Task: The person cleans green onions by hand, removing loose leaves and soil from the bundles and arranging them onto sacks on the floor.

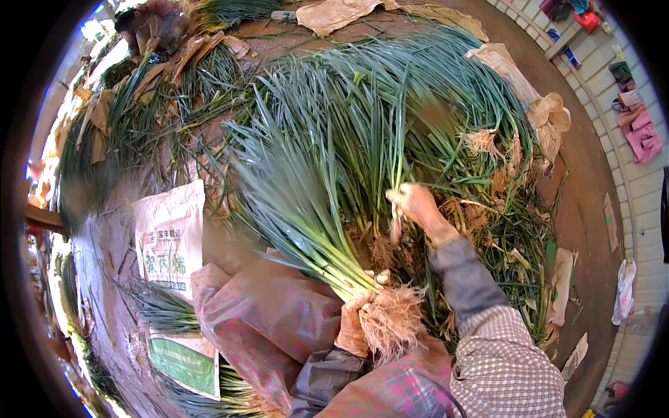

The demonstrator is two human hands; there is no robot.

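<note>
My left hand (pixel 354 324), low in the middle, is closed round the base of a thick bunch of green garlic (pixel 341 268). Pale bushy roots (pixel 394 317) stick out past its fingers, and the long leaves fan up and to the left. Farther off and to the right, my right hand (pixel 417 205) pinches a single green garlic stalk (pixel 398 157) near its lower end. That stalk stands upright, in front of a large heap of green garlic (pixel 432 83) with its roots toward me.
A white printed sack (pixel 171 230) lies at the left, with a green-and-white sack (pixel 185 366) below it. Loose leaf scraps (pixel 519 279) cover the ground at the right. A pinkish patterned cloth (pixel 265 306) covers my lap. Another person (pixel 153 28) is at the far left.
</note>
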